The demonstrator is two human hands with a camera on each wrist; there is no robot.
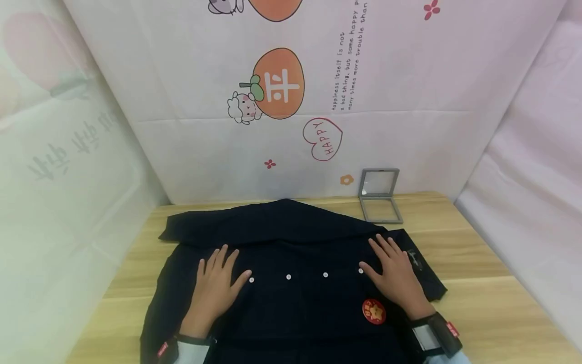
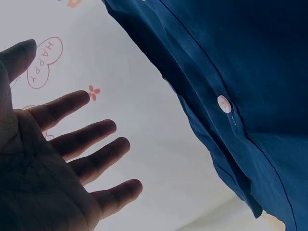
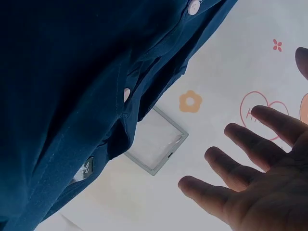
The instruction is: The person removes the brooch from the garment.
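Note:
A navy buttoned shirt (image 1: 300,313) lies spread sideways across the table, with a row of white buttons (image 1: 288,277) across its middle. My left hand (image 1: 213,285) is over its left part, fingers spread, thumb close to the leftmost button. Over the right part is my right hand (image 1: 395,275), fingers also apart, thumb tip by the rightmost button. In both wrist views the palms face the camera and hold nothing, and the fingers look apart from the cloth. A round red sticker (image 1: 374,311) with a yellow star figure sits on the shirt near the right wrist.
An open grey-framed clear case (image 1: 381,195) stands at the table's back right, just behind the shirt. The wooden table (image 1: 482,293) shows at both sides. White printed cloth (image 1: 191,162) hangs behind and at the sides. A dark label (image 3: 87,167) shows at the collar.

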